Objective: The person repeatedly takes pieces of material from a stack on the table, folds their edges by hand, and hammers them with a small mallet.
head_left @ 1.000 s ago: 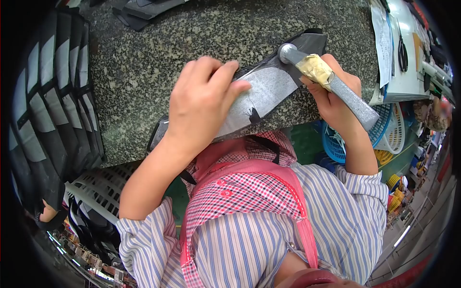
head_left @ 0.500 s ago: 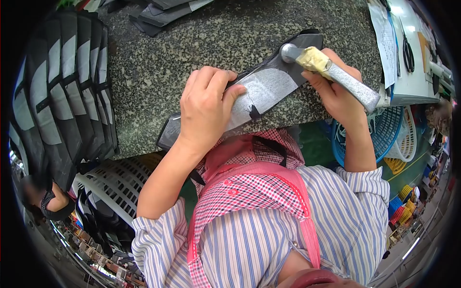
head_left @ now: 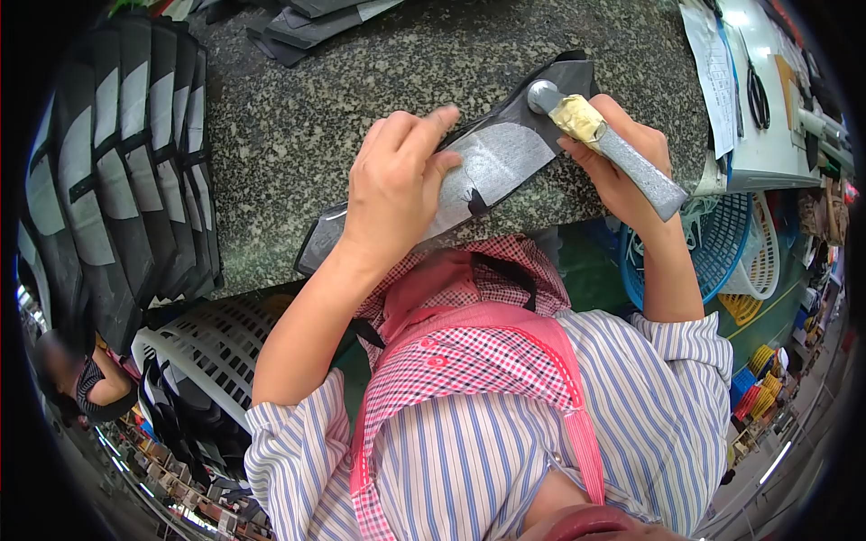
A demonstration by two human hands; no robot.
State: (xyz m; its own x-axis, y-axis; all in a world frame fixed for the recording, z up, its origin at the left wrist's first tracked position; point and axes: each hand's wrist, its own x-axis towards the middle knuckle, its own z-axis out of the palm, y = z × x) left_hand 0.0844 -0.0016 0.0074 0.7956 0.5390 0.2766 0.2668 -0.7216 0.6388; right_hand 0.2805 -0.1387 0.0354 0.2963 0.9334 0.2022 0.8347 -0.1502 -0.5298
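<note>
A long black piece of sheet material (head_left: 566, 86) with a silvery grey patch lies slantwise on the speckled stone worktop, near its front edge. My left hand (head_left: 394, 185) is over its left half. The thumb rests by the grey patch, and the index finger is raised off the far edge with a gap between them. My right hand (head_left: 629, 162) is closed around a hammer (head_left: 642, 171) that has yellowish tape wrapped near its head. The round hammer face is at the upper right part of the piece, touching or just above it; I cannot tell which.
Overlapping black pieces with grey patches (head_left: 117, 162) are stacked at the left. More black pieces (head_left: 311, 32) lie at the back. Scissors (head_left: 758, 95) and papers (head_left: 713, 72) are at the right. Below stand a blue basket (head_left: 735, 243) and a white basket (head_left: 212, 361). Another person (head_left: 99, 379) is at far left.
My left index finger has lifted from the edge of the piece and straightened. The hammer and my right hand have shifted slightly left and down. The piece's right end has moved a little left.
</note>
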